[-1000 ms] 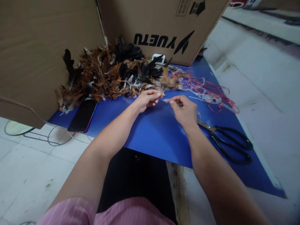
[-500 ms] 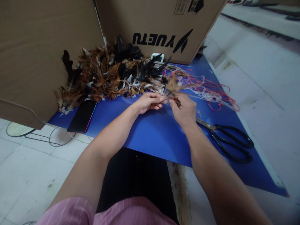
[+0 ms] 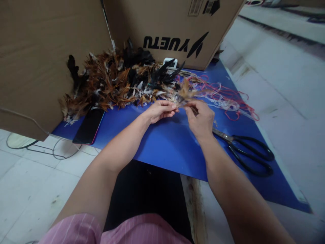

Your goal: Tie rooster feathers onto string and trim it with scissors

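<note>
Between my two hands is a small bunch of brown and grey feathers (image 3: 185, 92), its tips pointing away from me. My left hand (image 3: 164, 112) pinches the lower end of the bunch between thumb and fingers. My right hand (image 3: 200, 117) is closed at the bunch's right side, thumb against forefinger, touching the feathers; the exact spot of its grip is blurred. Just beyond lies a wide heap of brown, black and white feathers (image 3: 114, 81). Black-handled scissors (image 3: 250, 150) rest on the blue table (image 3: 162, 145), right of my right forearm, blades partly hidden behind the wrist.
A large cardboard box (image 3: 162, 20) stands behind the heap, with a cardboard panel (image 3: 50, 51) at left. Tangled pink and white strings (image 3: 228, 98) lie at the right. A phone (image 3: 89, 127) sits near the left edge, and a small white device (image 3: 170, 63) stands by the box.
My right hand has shifted slightly right, widening the gap from my left hand. The held feathers have tilted a little; my left hand stays almost where it was.
</note>
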Demonstrator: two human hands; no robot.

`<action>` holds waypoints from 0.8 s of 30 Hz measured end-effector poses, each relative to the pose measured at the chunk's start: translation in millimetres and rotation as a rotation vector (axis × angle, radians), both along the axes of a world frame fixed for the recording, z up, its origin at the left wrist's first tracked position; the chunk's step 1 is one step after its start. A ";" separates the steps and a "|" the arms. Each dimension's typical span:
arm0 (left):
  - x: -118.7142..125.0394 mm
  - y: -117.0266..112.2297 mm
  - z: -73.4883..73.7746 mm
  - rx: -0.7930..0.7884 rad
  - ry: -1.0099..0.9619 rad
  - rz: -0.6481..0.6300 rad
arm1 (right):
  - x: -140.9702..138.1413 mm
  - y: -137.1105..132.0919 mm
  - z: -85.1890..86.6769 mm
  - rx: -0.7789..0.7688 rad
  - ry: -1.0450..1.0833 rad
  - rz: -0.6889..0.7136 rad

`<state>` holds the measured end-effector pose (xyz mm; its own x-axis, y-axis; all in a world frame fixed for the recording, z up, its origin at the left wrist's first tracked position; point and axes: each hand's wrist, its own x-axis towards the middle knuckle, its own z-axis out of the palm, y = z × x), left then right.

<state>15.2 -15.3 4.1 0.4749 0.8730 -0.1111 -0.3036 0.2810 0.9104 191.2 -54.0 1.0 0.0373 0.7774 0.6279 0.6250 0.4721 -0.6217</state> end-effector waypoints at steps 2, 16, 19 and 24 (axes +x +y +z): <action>-0.4 0.1 0.5 0.018 -0.014 0.022 | 0.9 4.9 -4.2 -0.057 0.149 0.003; 3.1 -3.0 0.0 0.073 -0.042 -0.001 | -14.5 0.2 -1.3 -0.580 0.749 0.318; 4.8 -3.1 -0.9 0.072 -0.008 -0.015 | -13.6 3.5 -4.2 -0.538 0.742 0.294; 6.2 -2.3 -3.0 0.078 -0.006 -0.045 | -13.5 4.2 -4.2 -0.493 0.789 0.272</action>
